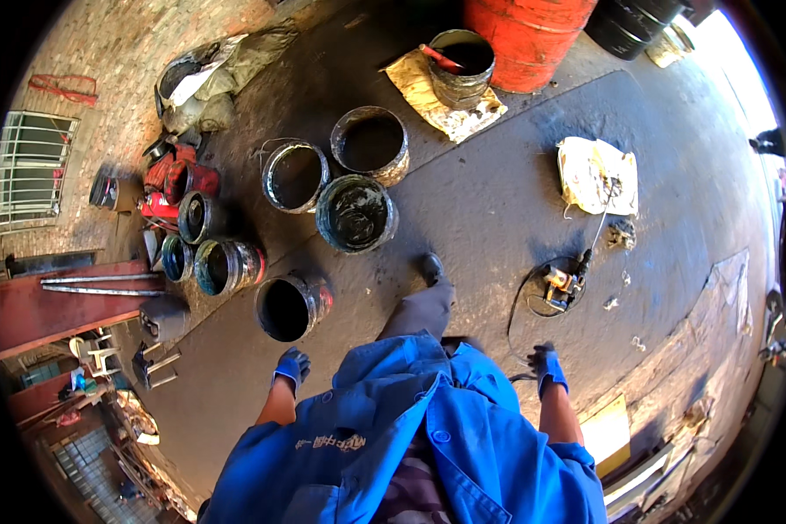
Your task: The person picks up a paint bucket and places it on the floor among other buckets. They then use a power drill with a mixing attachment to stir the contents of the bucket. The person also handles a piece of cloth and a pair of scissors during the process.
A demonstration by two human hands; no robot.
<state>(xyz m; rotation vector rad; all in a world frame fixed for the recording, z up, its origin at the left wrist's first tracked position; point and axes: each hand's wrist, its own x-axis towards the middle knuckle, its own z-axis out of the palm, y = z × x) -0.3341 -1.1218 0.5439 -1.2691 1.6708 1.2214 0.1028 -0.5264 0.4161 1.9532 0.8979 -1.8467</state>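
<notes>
Both my hands wear dark gloves with bright blue cuffs. My left hand (293,367) hangs beside my body with its fingers loosely apart and nothing in them. Just beyond it a dark bucket (321,297) lies tipped, its black mouth turned toward me. My right hand (546,363) hangs on the other side, fingers loose, holding nothing that I can see. Farther out from it, an orange and black power tool (561,284) with a long shaft rests on the floor, its cable (513,316) looping toward me.
Ahead stand three grimy open buckets (358,214). More buckets (227,266) and red containers lie along the left wall. A red drum (533,39) stands far ahead near a bucket (463,83) with a red-handled tool. A stained sack (598,175) lies right of centre.
</notes>
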